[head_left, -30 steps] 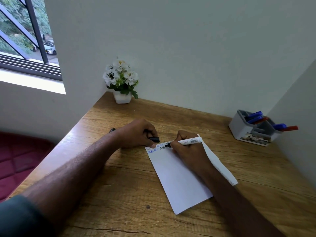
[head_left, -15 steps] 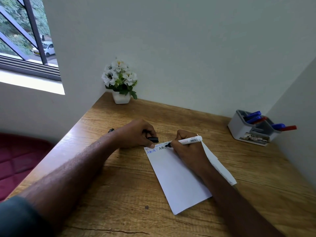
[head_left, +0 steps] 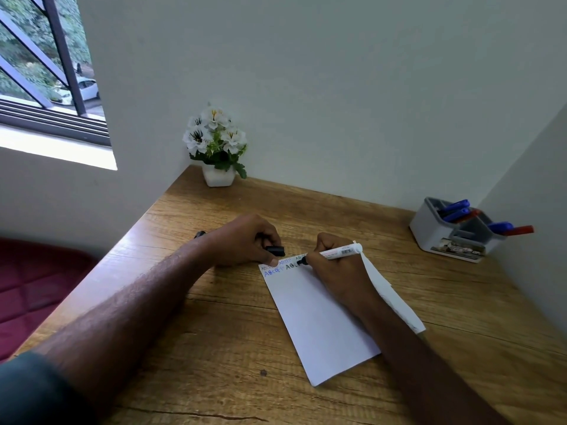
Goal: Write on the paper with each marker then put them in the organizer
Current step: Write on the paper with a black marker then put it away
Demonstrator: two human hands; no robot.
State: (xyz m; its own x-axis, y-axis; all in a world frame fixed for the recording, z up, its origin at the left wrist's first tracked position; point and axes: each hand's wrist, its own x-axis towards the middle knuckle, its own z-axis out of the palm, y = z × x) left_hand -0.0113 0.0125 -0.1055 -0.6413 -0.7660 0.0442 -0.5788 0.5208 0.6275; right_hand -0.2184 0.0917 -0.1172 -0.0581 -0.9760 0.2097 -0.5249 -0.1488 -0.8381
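A white sheet of paper (head_left: 319, 320) lies on the wooden desk with blue and black letters along its top edge. My right hand (head_left: 337, 271) grips a white-barrelled black marker (head_left: 340, 251), its tip on the paper at the end of the black letters. My left hand (head_left: 245, 240) rests at the paper's top left corner, shut on the marker's black cap (head_left: 275, 250). A grey organizer (head_left: 435, 234) at the far right holds several blue and red markers (head_left: 457, 210).
A white pot of white flowers (head_left: 216, 145) stands in the desk's far left corner. A small dark object (head_left: 199, 234) pokes out behind my left wrist. Walls close the desk at the back and right. The desk's left edge drops to a red seat (head_left: 36, 289).
The marker tip has crept slightly right along the top line, adding to the black letters. My left hand has stayed put.
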